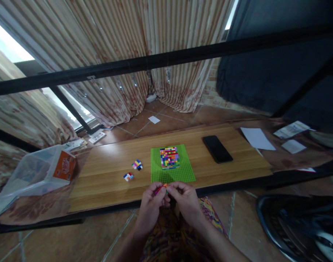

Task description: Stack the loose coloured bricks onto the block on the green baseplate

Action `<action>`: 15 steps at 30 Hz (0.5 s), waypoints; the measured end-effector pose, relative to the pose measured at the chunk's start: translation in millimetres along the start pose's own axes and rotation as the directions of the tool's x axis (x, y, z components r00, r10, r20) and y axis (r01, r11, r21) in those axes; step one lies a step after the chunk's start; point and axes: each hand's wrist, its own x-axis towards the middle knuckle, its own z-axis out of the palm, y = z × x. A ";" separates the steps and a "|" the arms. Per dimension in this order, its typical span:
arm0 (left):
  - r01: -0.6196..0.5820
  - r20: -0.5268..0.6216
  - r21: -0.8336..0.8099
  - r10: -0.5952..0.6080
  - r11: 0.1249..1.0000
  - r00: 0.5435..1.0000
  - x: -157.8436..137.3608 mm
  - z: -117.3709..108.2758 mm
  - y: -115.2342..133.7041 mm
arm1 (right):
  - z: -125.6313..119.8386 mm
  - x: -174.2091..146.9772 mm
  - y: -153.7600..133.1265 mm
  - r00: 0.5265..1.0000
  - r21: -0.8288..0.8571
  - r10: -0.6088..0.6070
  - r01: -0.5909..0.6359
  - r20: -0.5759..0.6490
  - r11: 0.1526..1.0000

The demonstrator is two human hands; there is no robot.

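Just in front of the table's near edge, my left hand and my right hand meet, fingertips pinched together. Between them are small toy building bricks, orange and red or pink ones showing; the fingers cover much of them. Beyond my hands a green baseplate lies on the wooden table, bearing a block of many-coloured bricks. To its left rest two small brick clusters, a multicoloured one and a white, blue and orange one.
A black phone lies on the table's right part, with white paper past it. A clear plastic box with an orange label stands at the left. Behind the table runs a dark metal bar before striped curtains.
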 end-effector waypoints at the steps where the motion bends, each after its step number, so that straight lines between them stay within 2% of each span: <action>1: 0.000 0.010 0.004 0.000 1.000 1.000 0.3 0.3 -2.3 | -0.8 -1.9 -0.2 1.000 0.001 -0.003 0.003 0.002 1.000; 6: -0.006 0.047 -0.006 0.007 1.000 0.999 1.5 1.2 -9.9 | -5.1 -9.1 -2.0 0.995 -0.049 -0.082 0.080 -0.050 0.996; 9: 0.012 0.053 -0.035 -0.010 0.999 0.999 0.4 3.5 -10.3 | -10.4 -10.9 1.6 0.994 -0.093 -0.109 0.105 -0.032 0.990; 12: 0.014 0.016 -0.054 -0.013 0.998 1.000 -1.1 4.7 -8.9 | -20.7 -7.7 4.8 0.986 -0.203 -0.152 0.136 -0.063 0.970; 15: 0.016 -0.024 -0.077 -0.018 0.997 1.000 -1.4 2.1 -7.2 | -34.7 4.9 -0.6 0.956 -0.370 -0.270 0.211 -0.116 0.905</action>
